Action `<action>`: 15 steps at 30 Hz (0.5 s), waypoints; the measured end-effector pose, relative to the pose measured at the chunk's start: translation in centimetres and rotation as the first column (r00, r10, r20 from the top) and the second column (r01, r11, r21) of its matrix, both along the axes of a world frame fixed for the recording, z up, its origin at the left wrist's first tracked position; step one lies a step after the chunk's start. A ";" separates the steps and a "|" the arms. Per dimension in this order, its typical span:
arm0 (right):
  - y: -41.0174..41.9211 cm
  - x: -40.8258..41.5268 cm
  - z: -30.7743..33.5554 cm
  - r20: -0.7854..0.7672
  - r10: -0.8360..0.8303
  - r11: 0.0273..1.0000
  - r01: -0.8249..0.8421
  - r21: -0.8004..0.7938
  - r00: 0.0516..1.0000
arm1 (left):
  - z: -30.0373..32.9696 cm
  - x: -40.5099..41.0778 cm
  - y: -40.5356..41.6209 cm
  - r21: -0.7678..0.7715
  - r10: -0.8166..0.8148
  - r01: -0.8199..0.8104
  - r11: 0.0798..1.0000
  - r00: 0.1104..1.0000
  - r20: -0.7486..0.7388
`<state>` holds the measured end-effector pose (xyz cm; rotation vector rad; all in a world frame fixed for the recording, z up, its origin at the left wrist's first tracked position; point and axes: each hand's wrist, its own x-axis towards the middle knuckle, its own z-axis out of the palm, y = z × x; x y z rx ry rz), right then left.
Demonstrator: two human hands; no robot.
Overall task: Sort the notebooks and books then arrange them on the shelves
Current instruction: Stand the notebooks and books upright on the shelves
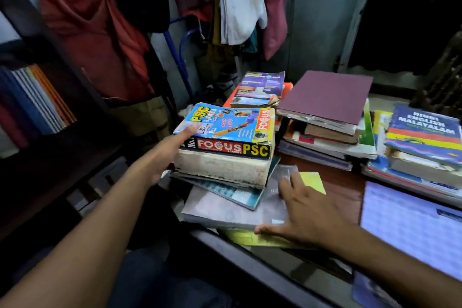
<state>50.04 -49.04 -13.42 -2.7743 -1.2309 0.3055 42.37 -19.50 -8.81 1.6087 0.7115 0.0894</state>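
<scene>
- Head cam, mid frame: left hand (163, 155) on thick PSC book (226, 137), thumb up top, rest of fingers hidden so grip unclear
- right hand (303, 210) flat, fingers spread, pressing grey notebook (225, 210) lower center
- shelf (37, 100) w/ notebooks far left

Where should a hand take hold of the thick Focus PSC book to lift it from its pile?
Probably at its two short ends, one hand from each side. The Focus PSC book lies flat on thinner books; it is thick and worn. The left hand already touches its left end; the right hand rests on a grey book.
</scene>
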 end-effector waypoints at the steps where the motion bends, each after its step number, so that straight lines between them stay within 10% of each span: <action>1: 0.3 1.2 0.8 -0.088 -0.017 1.000 0.017 -0.001 0.996 | 0.2 0.0 0.0 0.006 0.002 -0.002 1.000 1.000 -0.009; 6: 2.0 7.0 4.6 -0.502 -0.126 0.835 0.365 0.413 0.856 | 0.5 0.2 -0.2 0.087 0.068 -0.064 0.994 0.997 -0.042; 10: 5.2 6.6 4.1 -0.632 -0.041 0.800 0.404 0.443 0.774 | 0.2 0.2 0.3 0.288 0.155 -0.120 0.950 0.983 -0.101; 15: 7.5 3.7 1.7 -0.821 0.131 0.522 0.665 0.534 0.556 | 0.8 -0.2 -0.2 0.272 0.140 -0.109 0.956 0.986 -0.095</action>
